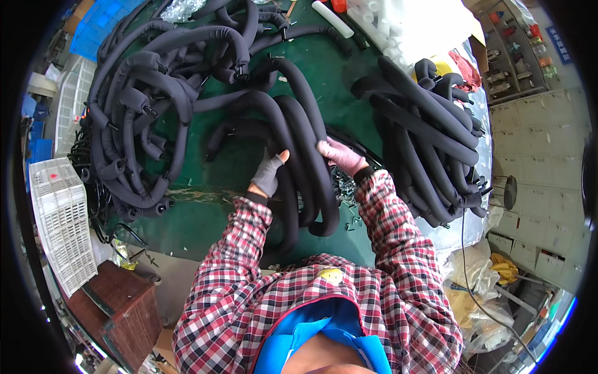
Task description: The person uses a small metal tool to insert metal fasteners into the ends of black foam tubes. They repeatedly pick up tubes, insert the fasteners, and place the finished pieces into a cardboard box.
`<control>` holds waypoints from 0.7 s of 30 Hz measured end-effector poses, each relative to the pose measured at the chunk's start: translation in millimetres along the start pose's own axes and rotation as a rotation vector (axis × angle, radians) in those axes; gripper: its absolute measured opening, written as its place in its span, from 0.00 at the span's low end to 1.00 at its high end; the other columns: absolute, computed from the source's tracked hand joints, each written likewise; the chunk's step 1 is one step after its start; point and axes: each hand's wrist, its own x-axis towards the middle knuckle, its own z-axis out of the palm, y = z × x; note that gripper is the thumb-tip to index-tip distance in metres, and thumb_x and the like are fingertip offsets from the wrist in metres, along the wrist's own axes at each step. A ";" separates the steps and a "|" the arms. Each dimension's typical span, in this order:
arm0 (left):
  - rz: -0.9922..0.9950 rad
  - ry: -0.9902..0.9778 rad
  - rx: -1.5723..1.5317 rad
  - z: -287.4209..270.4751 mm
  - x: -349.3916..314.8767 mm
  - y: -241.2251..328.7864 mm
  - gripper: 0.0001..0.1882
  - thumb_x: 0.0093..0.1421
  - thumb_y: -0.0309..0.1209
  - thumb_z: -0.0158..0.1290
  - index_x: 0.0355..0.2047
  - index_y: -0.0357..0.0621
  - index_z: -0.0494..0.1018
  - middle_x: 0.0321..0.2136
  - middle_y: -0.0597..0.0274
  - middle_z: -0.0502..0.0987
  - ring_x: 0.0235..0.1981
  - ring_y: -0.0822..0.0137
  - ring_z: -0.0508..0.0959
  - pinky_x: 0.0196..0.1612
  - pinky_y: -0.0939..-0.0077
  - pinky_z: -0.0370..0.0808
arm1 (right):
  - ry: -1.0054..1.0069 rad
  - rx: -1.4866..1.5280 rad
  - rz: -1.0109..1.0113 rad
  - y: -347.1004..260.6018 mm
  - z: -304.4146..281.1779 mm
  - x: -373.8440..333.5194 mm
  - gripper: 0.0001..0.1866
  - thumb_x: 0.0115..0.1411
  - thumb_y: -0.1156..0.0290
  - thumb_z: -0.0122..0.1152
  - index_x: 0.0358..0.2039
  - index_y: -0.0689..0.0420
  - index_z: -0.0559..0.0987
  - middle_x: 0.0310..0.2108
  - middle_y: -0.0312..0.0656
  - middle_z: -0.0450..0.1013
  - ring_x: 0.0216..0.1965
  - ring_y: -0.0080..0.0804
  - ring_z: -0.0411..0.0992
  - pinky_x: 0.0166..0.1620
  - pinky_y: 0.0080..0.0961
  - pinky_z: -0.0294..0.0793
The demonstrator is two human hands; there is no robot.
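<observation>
In the middle of the green-topped table [193,234], several thick black foam-covered tubes [305,146] lie bent side by side in long loops. My left hand [268,176], in a grey glove with the thumb tip bare, is closed on the left side of these loops; its fingers are partly hidden behind the foam. From the right, my right hand [341,156], in a pinkish glove, grips the outer tube with its fingertips against it. Beside my right wrist, small dark metal-looking pieces [344,184] are scattered on the tabletop.
A tangled heap of black foam tubes [187,40] covers the left of the table. Another looped bundle [430,118] lies at the right. White rolls [332,20] sit at the back. A white plastic crate [62,218] stands left, above a brown wooden cabinet [128,305]. A cable [464,262] hangs at the right.
</observation>
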 end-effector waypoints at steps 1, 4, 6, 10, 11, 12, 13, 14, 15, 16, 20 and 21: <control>0.003 -0.016 0.055 -1.4 -12.4 10.1 0.43 0.56 0.49 0.69 0.66 0.45 0.64 0.59 0.62 0.72 0.58 0.61 0.73 0.60 0.61 0.73 | -0.063 0.062 -0.246 1.6 16.8 5.3 0.45 0.61 0.43 0.67 0.69 0.57 0.62 0.59 0.37 0.69 0.57 0.22 0.65 0.56 0.28 0.70; 0.088 -0.062 0.016 -0.9 -84.6 47.8 0.37 0.58 0.45 0.66 0.63 0.41 0.67 0.57 0.58 0.75 0.56 0.59 0.76 0.61 0.60 0.73 | -0.130 0.156 -0.263 -39.4 67.7 -53.1 0.38 0.64 0.58 0.67 0.68 0.61 0.62 0.58 0.37 0.69 0.57 0.24 0.65 0.61 0.27 0.66; 0.169 -0.116 0.013 7.6 -135.3 71.8 0.37 0.60 0.45 0.64 0.64 0.40 0.67 0.58 0.56 0.75 0.57 0.58 0.76 0.61 0.60 0.73 | -0.108 0.167 -0.426 -70.5 116.7 -96.2 0.37 0.64 0.64 0.66 0.68 0.62 0.61 0.56 0.36 0.69 0.55 0.24 0.66 0.61 0.27 0.66; 0.304 -0.108 0.301 -8.5 -229.8 71.2 0.42 0.60 0.48 0.65 0.66 0.38 0.63 0.60 0.57 0.73 0.60 0.59 0.74 0.63 0.62 0.70 | -0.133 0.117 -0.388 -81.6 161.5 -179.3 0.42 0.59 0.62 0.70 0.69 0.62 0.60 0.58 0.39 0.67 0.58 0.27 0.64 0.64 0.30 0.63; 0.273 -0.009 0.475 -26.0 -245.0 54.5 0.42 0.59 0.47 0.66 0.66 0.38 0.63 0.61 0.57 0.72 0.61 0.60 0.73 0.65 0.62 0.69 | -0.120 0.013 -0.479 -79.3 169.7 -197.6 0.44 0.57 0.61 0.72 0.68 0.63 0.61 0.58 0.39 0.68 0.58 0.28 0.65 0.65 0.31 0.63; 0.554 -0.127 0.469 -15.3 -256.9 48.9 0.43 0.59 0.46 0.67 0.67 0.38 0.61 0.63 0.57 0.70 0.63 0.60 0.71 0.66 0.61 0.66 | -0.167 0.117 -0.438 -85.9 179.4 -218.6 0.45 0.55 0.60 0.73 0.68 0.63 0.62 0.59 0.41 0.67 0.60 0.29 0.64 0.65 0.32 0.62; 0.671 -0.210 0.472 0.8 -268.6 42.9 0.44 0.59 0.44 0.67 0.68 0.39 0.59 0.64 0.57 0.68 0.64 0.61 0.69 0.67 0.61 0.65 | -0.230 0.211 -0.388 -85.9 186.9 -236.1 0.46 0.52 0.60 0.74 0.67 0.64 0.63 0.61 0.42 0.67 0.61 0.30 0.64 0.66 0.33 0.61; 0.784 -0.309 0.470 17.1 -278.3 37.8 0.46 0.58 0.43 0.68 0.69 0.39 0.56 0.64 0.57 0.66 0.65 0.61 0.67 0.68 0.61 0.63 | -0.210 0.144 -0.376 -71.9 187.2 -246.8 0.47 0.49 0.61 0.76 0.66 0.65 0.63 0.61 0.43 0.68 0.61 0.31 0.65 0.65 0.33 0.63; 0.720 -0.372 0.470 30.6 -289.9 41.0 0.47 0.58 0.40 0.69 0.69 0.39 0.55 0.65 0.57 0.65 0.66 0.61 0.66 0.68 0.60 0.62 | -0.191 0.077 -0.356 -56.7 185.2 -257.6 0.48 0.46 0.63 0.77 0.64 0.66 0.64 0.61 0.44 0.69 0.61 0.32 0.66 0.64 0.32 0.64; 0.642 -0.427 0.471 46.5 -303.0 46.5 0.48 0.57 0.38 0.69 0.69 0.40 0.53 0.66 0.57 0.63 0.67 0.61 0.65 0.69 0.60 0.60 | -0.114 0.011 -0.356 -42.0 181.5 -272.2 0.50 0.44 0.62 0.80 0.64 0.67 0.64 0.59 0.45 0.70 0.60 0.32 0.68 0.63 0.32 0.66; 0.811 -0.612 0.459 99.8 -311.0 57.2 0.42 0.57 0.35 0.70 0.65 0.41 0.58 0.64 0.59 0.63 0.66 0.61 0.65 0.68 0.61 0.60 | 0.220 0.048 -0.639 -35.2 229.9 -335.5 0.55 0.38 0.54 0.88 0.61 0.67 0.67 0.53 0.49 0.74 0.53 0.32 0.73 0.58 0.33 0.73; 0.855 -0.700 0.450 115.4 -308.7 57.4 0.40 0.57 0.35 0.69 0.64 0.41 0.61 0.63 0.59 0.64 0.65 0.60 0.66 0.68 0.62 0.60 | 0.432 0.163 -0.713 -40.5 260.2 -355.8 0.52 0.40 0.56 0.87 0.62 0.65 0.68 0.52 0.47 0.75 0.53 0.31 0.73 0.58 0.32 0.73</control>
